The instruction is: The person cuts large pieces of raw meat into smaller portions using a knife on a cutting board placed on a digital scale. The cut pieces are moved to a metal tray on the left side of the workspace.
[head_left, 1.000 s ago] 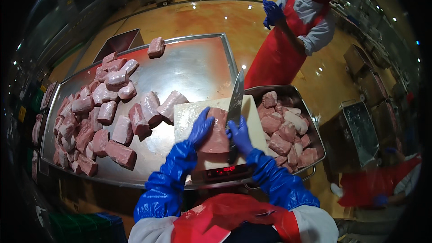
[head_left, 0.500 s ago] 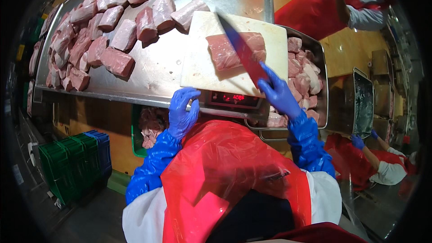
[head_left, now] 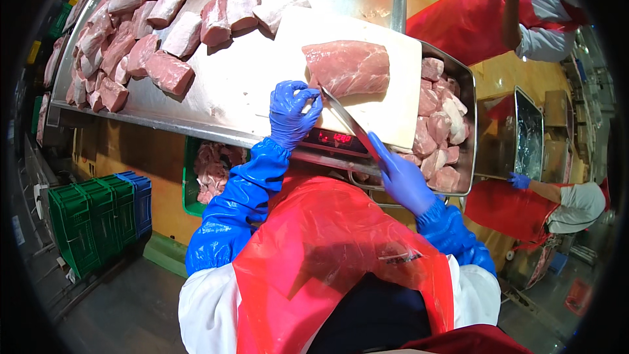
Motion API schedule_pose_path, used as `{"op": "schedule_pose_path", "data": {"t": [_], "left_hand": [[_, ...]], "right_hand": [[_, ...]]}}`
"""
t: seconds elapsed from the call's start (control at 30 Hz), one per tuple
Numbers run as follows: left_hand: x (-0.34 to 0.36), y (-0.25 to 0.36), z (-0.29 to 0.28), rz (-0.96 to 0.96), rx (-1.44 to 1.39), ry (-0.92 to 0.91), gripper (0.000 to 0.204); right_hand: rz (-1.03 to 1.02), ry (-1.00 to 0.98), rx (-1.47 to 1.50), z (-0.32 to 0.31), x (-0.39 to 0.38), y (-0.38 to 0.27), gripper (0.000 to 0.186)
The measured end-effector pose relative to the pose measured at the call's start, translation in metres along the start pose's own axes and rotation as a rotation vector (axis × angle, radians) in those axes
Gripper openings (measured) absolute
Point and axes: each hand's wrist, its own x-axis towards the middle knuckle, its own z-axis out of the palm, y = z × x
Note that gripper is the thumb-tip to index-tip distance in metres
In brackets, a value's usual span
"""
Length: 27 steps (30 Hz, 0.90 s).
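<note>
A trimmed pink piece of meat point(head_left: 350, 65) lies on a white cutting board point(head_left: 403, 118). My left hand point(head_left: 293, 115), in a blue glove, is at the board's near left edge, its thumb and fingertips pinched on a small flap of meat point(head_left: 314, 82) by the piece's near left corner. My right hand point(head_left: 405, 180), gloved too, grips a long knife point(head_left: 350, 121) at the near edge of the board. The blade slants up and left, its tip close to my left fingertips. Below the board, a scale's red display point(head_left: 335, 138) shows.
Many meat pieces point(head_left: 168, 72) pile on the steel table point(head_left: 226, 101) to the left. A steel tray point(head_left: 469, 128) of chunks stands right, a green crate point(head_left: 189, 187) of trimmings below. Stacked crates point(head_left: 92, 223) stand lower left. Two co-workers in red aprons point(head_left: 458, 23) are at right.
My left hand has moved up and right from the table edge to the meat's corner and pinched there. My right hand has drawn the knife down, off the top of the meat.
</note>
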Motion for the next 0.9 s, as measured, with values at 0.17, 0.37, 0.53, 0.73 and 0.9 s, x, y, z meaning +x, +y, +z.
{"op": "schedule_pose_path", "data": {"t": [0.17, 0.37, 0.53, 0.73, 0.9], "left_hand": [[0.012, 0.002, -0.008, -0.217, -0.147, 0.068, 0.032], [0.029, -0.026, -0.014, -0.122, -0.228, -0.458, 0.029], [0.072, -0.036, -0.033, 0.325, -0.008, -0.331, 0.036], [0.079, -0.089, -0.022, 0.616, -0.243, -0.534, 0.034], [0.08, -0.098, -0.008, 0.624, -0.373, -0.489, 0.033]], "right_hand": [[-0.06, 0.072, 0.139, -0.039, -0.033, 0.011, 0.073], [-0.032, 0.458, 0.714, -0.012, 0.068, -0.058, 0.066], [-0.034, 0.644, 0.735, 0.0, 0.141, -0.087, 0.067], [0.09, 0.642, 0.621, 0.009, 0.139, -0.104, 0.068], [0.171, 0.631, 0.323, 0.008, 0.16, -0.113, 0.067]]}}
